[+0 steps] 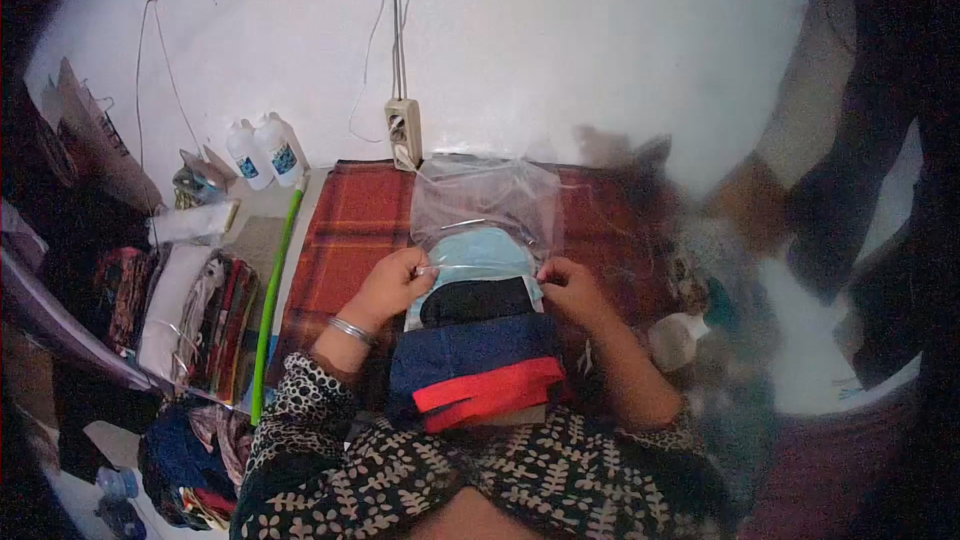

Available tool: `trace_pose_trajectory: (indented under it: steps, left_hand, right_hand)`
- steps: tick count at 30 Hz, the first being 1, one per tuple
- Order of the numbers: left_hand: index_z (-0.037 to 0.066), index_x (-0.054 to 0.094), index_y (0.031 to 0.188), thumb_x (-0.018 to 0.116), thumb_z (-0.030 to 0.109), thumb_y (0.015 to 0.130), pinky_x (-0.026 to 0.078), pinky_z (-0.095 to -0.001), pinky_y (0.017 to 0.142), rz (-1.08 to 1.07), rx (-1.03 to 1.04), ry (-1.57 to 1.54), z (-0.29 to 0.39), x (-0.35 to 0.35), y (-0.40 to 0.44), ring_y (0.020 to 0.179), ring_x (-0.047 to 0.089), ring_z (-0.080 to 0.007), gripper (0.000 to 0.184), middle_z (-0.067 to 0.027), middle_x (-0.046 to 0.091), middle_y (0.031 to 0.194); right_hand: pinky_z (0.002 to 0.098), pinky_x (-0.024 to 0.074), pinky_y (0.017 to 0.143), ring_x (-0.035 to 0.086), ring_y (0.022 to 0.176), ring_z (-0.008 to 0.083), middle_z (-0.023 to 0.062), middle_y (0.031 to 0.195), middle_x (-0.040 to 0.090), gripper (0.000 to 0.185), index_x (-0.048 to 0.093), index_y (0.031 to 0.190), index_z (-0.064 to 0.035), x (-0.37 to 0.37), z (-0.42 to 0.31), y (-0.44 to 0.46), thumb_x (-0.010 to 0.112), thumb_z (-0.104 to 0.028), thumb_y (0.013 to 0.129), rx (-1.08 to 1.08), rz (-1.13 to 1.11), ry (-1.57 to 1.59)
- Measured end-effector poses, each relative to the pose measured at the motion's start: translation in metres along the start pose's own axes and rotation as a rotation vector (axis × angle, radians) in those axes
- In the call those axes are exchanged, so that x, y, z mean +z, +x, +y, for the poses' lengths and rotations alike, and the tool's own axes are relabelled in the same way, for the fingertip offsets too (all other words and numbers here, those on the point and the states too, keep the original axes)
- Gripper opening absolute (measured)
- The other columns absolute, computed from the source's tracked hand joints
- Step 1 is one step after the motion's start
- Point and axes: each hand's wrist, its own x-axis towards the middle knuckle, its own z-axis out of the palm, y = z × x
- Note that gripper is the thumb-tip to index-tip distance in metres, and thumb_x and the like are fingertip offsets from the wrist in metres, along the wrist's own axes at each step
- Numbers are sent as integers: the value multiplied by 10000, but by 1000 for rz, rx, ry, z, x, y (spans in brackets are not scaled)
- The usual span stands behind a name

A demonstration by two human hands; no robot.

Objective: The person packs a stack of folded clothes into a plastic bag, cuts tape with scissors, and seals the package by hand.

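A clear plastic bag [490, 195] lies on a red plaid cloth [350, 205], its near edge pinched at both sides. My left hand [398, 285] is closed on the bag's left edge, and my right hand [565, 290] is closed on its right edge. Between them, a light blue piece [480, 252] shows through the film. Below it sits a black piece [475, 302] with white edges, partly under the bag's edge. Nearest my body lies a folded navy cloth [480, 350] with a red band [490, 390] across it.
Two white bottles [262, 152] and a power strip [403, 130] stand by the wall. A green strip [275, 305] runs along the left, beside stacked folded fabrics [190, 315]. More cloth [195, 455] is piled at lower left. The right side is blurred.
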Motion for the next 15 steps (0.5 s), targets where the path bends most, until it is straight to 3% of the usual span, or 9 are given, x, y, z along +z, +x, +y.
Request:
trace_pose_trajectory:
  steps: [4, 8, 13, 15]
  left_hand:
    - [38, 511, 774, 640, 221, 825, 452, -405, 654, 224, 95, 194, 2, 11, -11, 718, 556, -331, 230, -140, 531, 743]
    - [43, 529, 777, 640, 224, 819, 457, -430, 636, 340, 246, 450, 1, 10, -15, 735, 552, -354, 216, -140, 530, 759]
    - [30, 543, 826, 618, 166, 824, 456, -414, 715, 247, 254, 355, -2, 5, -40, 808, 552, -360, 155, -153, 538, 787]
    - [31, 548, 843, 607, 141, 828, 457, -411, 733, 213, 260, 306, -2, 4, -42, 816, 549, -361, 125, -154, 538, 789]
  right_hand:
    - [310, 463, 719, 568, 783, 153, 54, 811, 610, 158, 596, 861, -43, 3, -10, -7, 608, -111, 719, 203, -33, 86]
    - [318, 463, 733, 570, 775, 186, 79, 833, 602, 191, 568, 909, -38, 10, 3, -8, 608, -111, 737, 78, 30, -48]
    - [320, 463, 738, 573, 796, 203, 107, 857, 589, 190, 542, 952, -35, 20, 2, -30, 601, -47, 771, -93, 154, -182]
    - [316, 457, 750, 564, 817, 183, 88, 844, 564, 177, 534, 948, -36, 22, 7, -37, 579, 16, 785, -272, 213, -269]
